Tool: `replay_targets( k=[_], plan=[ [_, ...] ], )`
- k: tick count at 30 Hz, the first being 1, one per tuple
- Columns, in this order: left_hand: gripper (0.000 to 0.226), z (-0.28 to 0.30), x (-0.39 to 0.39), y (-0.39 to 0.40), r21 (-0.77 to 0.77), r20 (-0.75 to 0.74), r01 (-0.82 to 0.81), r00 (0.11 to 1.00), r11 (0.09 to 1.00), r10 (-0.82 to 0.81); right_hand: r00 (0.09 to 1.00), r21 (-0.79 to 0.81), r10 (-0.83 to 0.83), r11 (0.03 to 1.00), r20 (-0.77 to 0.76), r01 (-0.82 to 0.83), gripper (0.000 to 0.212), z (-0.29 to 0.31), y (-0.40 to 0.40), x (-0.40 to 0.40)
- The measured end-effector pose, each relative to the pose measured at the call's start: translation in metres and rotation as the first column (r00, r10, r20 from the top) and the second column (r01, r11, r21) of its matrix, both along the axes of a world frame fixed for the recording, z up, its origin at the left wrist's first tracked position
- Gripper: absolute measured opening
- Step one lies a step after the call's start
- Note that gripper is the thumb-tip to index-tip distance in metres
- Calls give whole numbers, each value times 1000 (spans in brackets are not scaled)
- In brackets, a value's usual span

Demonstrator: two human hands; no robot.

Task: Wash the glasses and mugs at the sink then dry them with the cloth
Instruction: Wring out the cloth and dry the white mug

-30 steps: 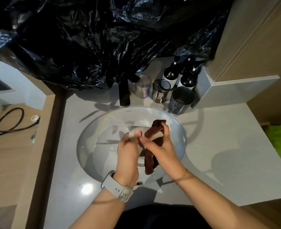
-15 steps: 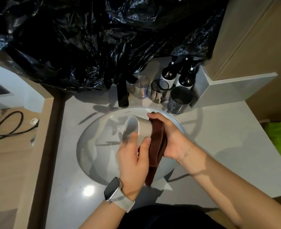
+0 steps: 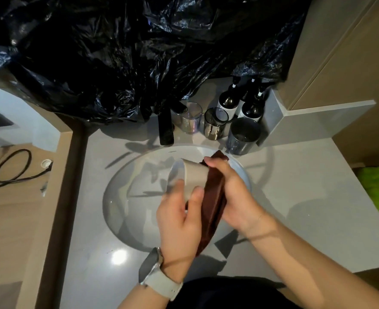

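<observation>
A pale grey mug [image 3: 192,177] lies tilted on its side above the white sink basin [image 3: 126,208], its mouth facing left. My left hand [image 3: 179,219] grips the mug from below, thumb and fingers curled round its wall. My right hand [image 3: 231,192] holds a dark brown cloth [image 3: 214,204] wrapped against the mug's base and right side; the cloth's tail hangs down between my hands. Three glasses stand behind the basin: a clear one [image 3: 190,118], a smoky one [image 3: 215,123] and a dark grey tumbler [image 3: 243,136].
A black faucet [image 3: 166,128] rises at the back of the basin. Dark bottles [image 3: 251,105] stand in the back corner. Crumpled black plastic sheeting [image 3: 128,52] covers the wall above. Grey countertop [image 3: 295,197] spreads to the right; something bright green [image 3: 378,186] lies at its far right edge.
The mug has turned from upright-hidden between my hands to lying on its side, mouth left. My right hand moved the cloth from over the rim to the mug's base and side.
</observation>
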State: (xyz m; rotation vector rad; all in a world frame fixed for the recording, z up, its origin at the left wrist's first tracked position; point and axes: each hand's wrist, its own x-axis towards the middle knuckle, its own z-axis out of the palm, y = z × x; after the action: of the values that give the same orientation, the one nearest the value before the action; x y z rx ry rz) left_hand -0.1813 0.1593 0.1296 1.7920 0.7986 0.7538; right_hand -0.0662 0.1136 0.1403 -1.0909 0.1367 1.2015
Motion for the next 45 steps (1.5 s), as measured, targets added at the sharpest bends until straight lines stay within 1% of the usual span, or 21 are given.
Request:
replay_targets(
  k=[3,4,6,7,9,11,12,14,15,16,20,21,23,25,27,28,32,37,40,43,45],
  plan=[
    [25,-1,-6,5,423,-119,133,989,896,-90,940,-37,259,961,-221,-274,36,15,1,23],
    [29,-2,-6,7,471,-135,164,984,867,-113,934,-52,281,953,-222,-300,36,14,1,24],
    [28,-3,-6,12,430,-121,145,987,891,-102,939,-27,288,954,-188,-298,39,13,0,23],
    [24,-1,-7,11,347,-84,98,994,933,-73,946,9,277,960,-168,-280,41,12,-1,21],
    [23,10,-4,12,45,37,29,999,999,-30,967,57,227,973,-114,-222,41,9,-1,11],
    [21,7,1,22,-341,140,13,989,940,37,977,-9,148,989,151,-149,48,1,0,-3],
    [25,3,3,29,-515,167,17,983,857,81,918,-72,127,992,376,-108,55,-6,1,-9],
    [53,-7,1,43,-754,153,17,977,657,150,649,-163,169,984,742,-70,66,-23,0,-16],
    [60,-11,0,46,-797,138,16,978,604,156,564,-178,196,980,802,-87,68,-29,-1,-16],
    [56,-10,-1,44,-790,134,19,981,612,142,560,-166,197,980,805,-107,67,-33,-3,-16],
    [20,-10,-2,29,-589,137,39,989,807,52,748,-129,141,989,648,-75,57,-28,-3,-20],
    [16,-12,-2,27,-534,128,52,992,844,21,843,-113,102,992,528,-50,47,-26,1,-17],
    [10,-13,-3,23,-374,63,91,995,923,-72,991,-102,77,993,107,-66,27,-29,7,0],
    [18,-16,-5,23,-85,-49,183,981,979,-188,975,-135,137,978,-174,-161,26,-29,9,15],
    [38,-21,-7,26,130,-135,270,958,954,-253,962,-175,168,962,-215,-207,25,-36,7,20],
    [42,-22,-7,29,154,-148,298,950,942,-276,953,-168,197,956,-230,-239,27,-40,2,21],
    [43,-23,-7,38,80,-87,396,917,915,-389,916,3,270,959,-297,-282,61,-49,-24,21],
    [35,-17,1,39,159,-143,454,889,877,-434,934,162,196,975,-297,-154,70,-57,-32,16],
    [26,-21,8,41,209,-193,426,900,880,-390,949,173,123,982,-289,-74,62,-60,-28,14],
    [53,-25,8,45,-61,-148,308,938,949,-314,953,188,80,982,-291,-25,61,-64,-27,16],
    [51,-24,5,43,-298,-107,282,939,912,-326,957,169,61,986,-285,-13,60,-66,-28,18]
  ],
)
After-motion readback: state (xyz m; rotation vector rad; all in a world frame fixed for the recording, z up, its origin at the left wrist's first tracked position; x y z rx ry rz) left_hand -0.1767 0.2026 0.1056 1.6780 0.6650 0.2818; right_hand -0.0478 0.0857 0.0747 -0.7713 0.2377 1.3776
